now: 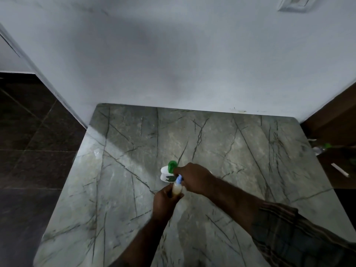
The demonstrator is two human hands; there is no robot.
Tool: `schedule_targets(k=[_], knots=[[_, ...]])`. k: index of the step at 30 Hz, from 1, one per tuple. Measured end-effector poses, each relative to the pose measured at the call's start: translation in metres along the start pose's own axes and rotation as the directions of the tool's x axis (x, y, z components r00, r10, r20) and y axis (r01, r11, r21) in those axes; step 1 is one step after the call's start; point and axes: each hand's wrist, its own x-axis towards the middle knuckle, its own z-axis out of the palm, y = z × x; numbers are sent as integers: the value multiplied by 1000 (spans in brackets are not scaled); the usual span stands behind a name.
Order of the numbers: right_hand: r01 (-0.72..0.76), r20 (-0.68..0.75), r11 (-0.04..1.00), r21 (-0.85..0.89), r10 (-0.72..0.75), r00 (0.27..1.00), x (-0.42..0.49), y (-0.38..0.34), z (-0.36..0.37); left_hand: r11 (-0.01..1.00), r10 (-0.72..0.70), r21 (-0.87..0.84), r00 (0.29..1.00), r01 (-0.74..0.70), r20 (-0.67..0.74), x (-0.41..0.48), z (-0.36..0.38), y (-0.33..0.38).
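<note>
Closest to the camera, a checked sleeve [289, 237] covers the right arm, which comes in from the near right corner of the bench [231, 151]. The bare left forearm rises from the near edge. Both meet a little nearer than the bench's middle.

The left hand [165, 197] grips a small bottle [177, 188] of pale, yellowish liquid, fingers wrapped round its lower body. The bottle is tilted, with its top pointing away towards the wall, and it is held just above the stone rather than standing on it. The right hand [194, 178] comes from the right and closes over the bottle's top, fingers and thumb curled round the blue cap [179, 179] — only a sliver of that cap shows between them. Whether the cap is tight or loose cannot be told.

Just beyond the two hands, on the far side, a white bottle [165, 175] with a green cap [171, 166] stands on the bench. The right hand's knuckles are just beside it; the blur hides whether they touch.

The bench is grey-green marble with dark veins, and its far edge runs against a pale wall [173, 54]. A switch plate [294, 4] sits high on that wall at the right. Dark floor [28, 151] tiles lie off the left edge — off the right edge, a thin white stick [340, 169] lies on a brown surface.
</note>
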Motion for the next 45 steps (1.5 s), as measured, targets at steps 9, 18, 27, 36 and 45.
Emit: schedule_targets(k=[9, 18, 27, 36, 45], knots=[[4, -38, 1000, -12, -5, 999, -3, 6, -1, 999, -21, -36, 1000, 21, 11, -5, 6, 1], [-45, -9, 998, 45, 46, 999, -9, 4, 5, 1000, -2, -10, 1000, 2, 26, -7, 5, 1], [-182, 124, 983, -11, 182, 976, -13, -3, 6, 994, 33, 103, 999, -35, 27, -8, 10, 0], [-96, 71, 995, -36, 98, 993, -24, 16, 26, 989, 48, 138, 997, -55, 55, -6, 7, -6], [-218, 4, 970, 105, 219, 976, -19, 20, 40, 992, 28, 119, 996, -39, 85, -9, 11, -5]])
